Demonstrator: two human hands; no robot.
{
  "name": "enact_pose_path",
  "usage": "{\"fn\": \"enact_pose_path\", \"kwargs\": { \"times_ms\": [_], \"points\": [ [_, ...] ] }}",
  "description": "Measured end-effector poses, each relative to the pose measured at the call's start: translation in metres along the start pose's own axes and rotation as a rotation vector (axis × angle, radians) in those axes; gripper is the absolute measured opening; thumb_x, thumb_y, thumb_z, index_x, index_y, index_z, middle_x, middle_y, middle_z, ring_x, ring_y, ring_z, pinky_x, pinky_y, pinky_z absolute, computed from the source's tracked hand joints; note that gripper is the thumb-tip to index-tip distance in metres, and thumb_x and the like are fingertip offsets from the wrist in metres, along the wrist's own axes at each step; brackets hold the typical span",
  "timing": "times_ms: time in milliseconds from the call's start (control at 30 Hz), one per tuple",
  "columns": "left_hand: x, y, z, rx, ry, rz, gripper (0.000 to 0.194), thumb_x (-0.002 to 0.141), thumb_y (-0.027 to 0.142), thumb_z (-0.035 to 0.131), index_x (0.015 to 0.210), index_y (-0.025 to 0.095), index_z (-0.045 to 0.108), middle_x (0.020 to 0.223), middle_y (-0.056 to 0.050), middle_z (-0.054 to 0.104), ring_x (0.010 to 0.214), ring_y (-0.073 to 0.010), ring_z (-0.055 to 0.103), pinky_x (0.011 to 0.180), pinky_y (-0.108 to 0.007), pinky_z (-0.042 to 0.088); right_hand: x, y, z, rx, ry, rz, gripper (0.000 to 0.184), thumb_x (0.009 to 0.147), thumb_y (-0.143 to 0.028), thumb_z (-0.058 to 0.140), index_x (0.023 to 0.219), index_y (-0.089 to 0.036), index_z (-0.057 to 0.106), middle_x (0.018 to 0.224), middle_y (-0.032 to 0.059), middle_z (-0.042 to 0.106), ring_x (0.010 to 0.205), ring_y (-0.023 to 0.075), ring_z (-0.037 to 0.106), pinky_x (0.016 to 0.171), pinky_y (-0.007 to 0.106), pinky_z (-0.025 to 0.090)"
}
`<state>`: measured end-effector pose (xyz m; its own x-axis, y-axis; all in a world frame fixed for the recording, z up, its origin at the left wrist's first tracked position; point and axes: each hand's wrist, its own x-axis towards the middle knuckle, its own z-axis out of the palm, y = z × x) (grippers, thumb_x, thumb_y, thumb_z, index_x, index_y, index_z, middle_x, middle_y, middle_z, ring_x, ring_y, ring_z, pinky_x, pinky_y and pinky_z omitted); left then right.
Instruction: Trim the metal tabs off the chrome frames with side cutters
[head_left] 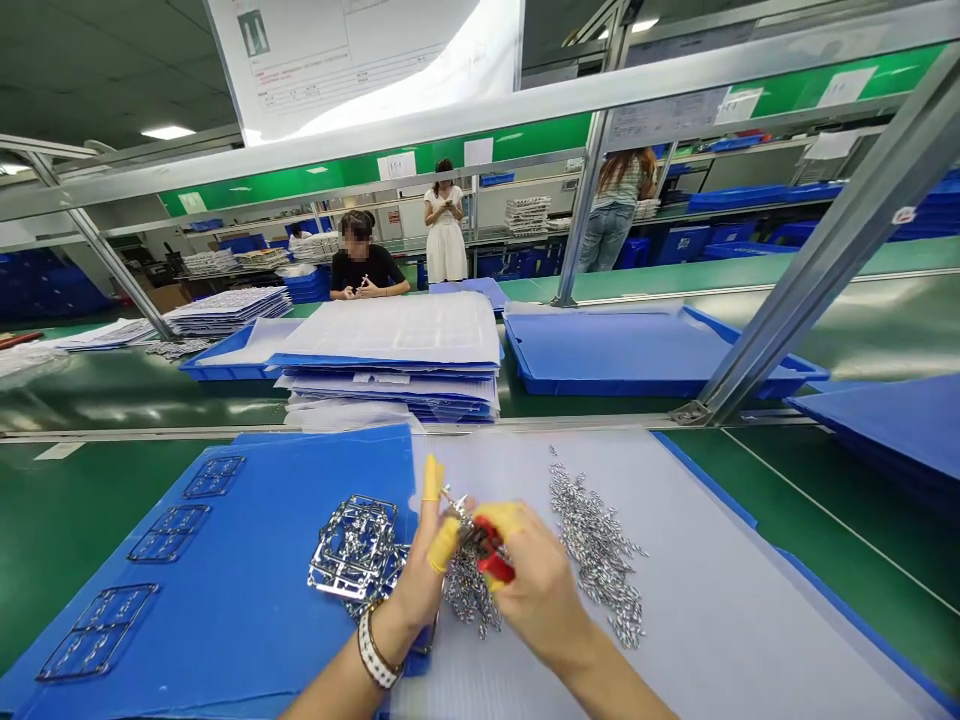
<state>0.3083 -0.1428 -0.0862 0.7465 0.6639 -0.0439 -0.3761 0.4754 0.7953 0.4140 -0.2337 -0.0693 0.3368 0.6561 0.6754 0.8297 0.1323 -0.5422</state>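
Note:
Yellow finger cots cover fingertips on both hands. My left hand [421,572] pinches a small shiny chrome part [456,503] between thumb and fingers; its exact shape is blurred. My right hand [546,580] is wrapped round red-handled nippers [495,556], whose jaws meet the chrome part at my left fingertips. Below the hands lies a heap of small chrome pieces [471,598], partly hidden. A larger pile of such pieces [600,550] spreads to the right on a whitish sheet [720,600]. Left of my left hand, chrome sprue frames [354,548] lie stacked on a blue sheet [255,610].
Three separate frames [100,630] line the blue sheet's left side. Beyond the metal rail stand stacked sheets [390,335] and a blue tray [622,350]. A slanted metal post [825,240] rises at right. Several people are in the background, one seated person [364,262] among them.

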Motion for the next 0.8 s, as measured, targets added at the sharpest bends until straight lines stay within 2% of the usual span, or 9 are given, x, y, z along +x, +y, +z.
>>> {"fn": "enact_pose_path", "kwargs": {
  "times_ms": [33,100,233,333,500,667,800],
  "points": [
    [0.002,-0.002,-0.001,-0.071,-0.020,-0.036,0.072,0.074,0.035,0.068,0.138,0.026,0.038,0.142,-0.011,0.041,0.132,-0.0281,0.033,0.107,-0.041,0.029,-0.003,-0.003,0.006,-0.063,-0.022,-0.120,0.031,0.077,-0.005,0.040,0.100,-0.019,0.056,0.084,0.0052,0.063,0.079,0.0165,0.058,0.071,0.032,0.047],
    [0.007,-0.006,0.000,-0.165,-0.033,-0.069,0.065,0.077,0.041,0.063,0.136,0.023,0.042,0.128,-0.013,0.055,0.120,-0.0286,0.049,0.100,-0.043,0.036,-0.011,-0.009,0.019,-0.146,-0.060,-0.245,0.037,0.074,-0.001,0.037,0.100,-0.018,0.056,0.086,0.0067,0.063,0.081,0.0179,0.056,0.073,0.035,0.047],
    [0.014,-0.003,0.007,-0.345,0.084,-0.167,0.056,0.082,0.051,0.052,0.129,0.020,0.050,0.110,-0.013,0.065,0.100,-0.0268,0.061,0.091,-0.043,0.043,-0.021,-0.017,0.029,-0.179,-0.104,-0.273,0.040,0.073,-0.002,0.040,0.107,-0.017,0.055,0.093,0.0087,0.064,0.087,0.0207,0.055,0.078,0.039,0.045],
    [0.017,0.003,0.007,-0.396,0.094,-0.190,0.059,0.085,0.057,0.042,0.124,0.014,0.054,0.107,-0.015,0.065,0.095,-0.0262,0.062,0.089,-0.042,0.044,-0.017,-0.016,0.017,-0.173,-0.142,-0.198,0.033,0.079,-0.011,0.047,0.111,-0.017,0.054,0.097,0.0093,0.063,0.091,0.0217,0.055,0.082,0.039,0.044],
    [0.016,0.004,0.000,-0.304,0.135,-0.125,0.060,0.087,0.058,0.038,0.118,0.012,0.059,0.111,-0.015,0.064,0.102,-0.0255,0.059,0.092,-0.038,0.042,-0.002,-0.004,-0.001,-0.468,-0.338,0.055,0.023,0.074,-0.024,0.064,0.097,-0.020,0.061,0.084,0.0050,0.063,0.078,0.0226,0.056,0.068,0.036,0.041],
    [0.016,-0.001,0.004,-0.247,0.117,-0.088,0.056,0.088,0.056,0.037,0.113,0.012,0.063,0.109,-0.014,0.065,0.103,-0.0253,0.059,0.096,-0.038,0.040,0.005,-0.008,0.001,-0.557,-0.424,0.083,0.026,0.075,-0.029,0.065,0.100,-0.021,0.062,0.083,0.0040,0.064,0.078,0.0221,0.057,0.067,0.034,0.037],
    [0.016,-0.002,0.005,-0.184,0.124,-0.055,0.053,0.089,0.054,0.037,0.111,0.014,0.065,0.108,-0.012,0.066,0.103,-0.0237,0.059,0.097,-0.038,0.038,0.009,-0.014,0.002,-0.584,-0.480,0.117,0.022,0.076,-0.030,0.063,0.096,-0.022,0.062,0.084,0.0045,0.065,0.080,0.0221,0.057,0.067,0.033,0.035]
  ]
}}
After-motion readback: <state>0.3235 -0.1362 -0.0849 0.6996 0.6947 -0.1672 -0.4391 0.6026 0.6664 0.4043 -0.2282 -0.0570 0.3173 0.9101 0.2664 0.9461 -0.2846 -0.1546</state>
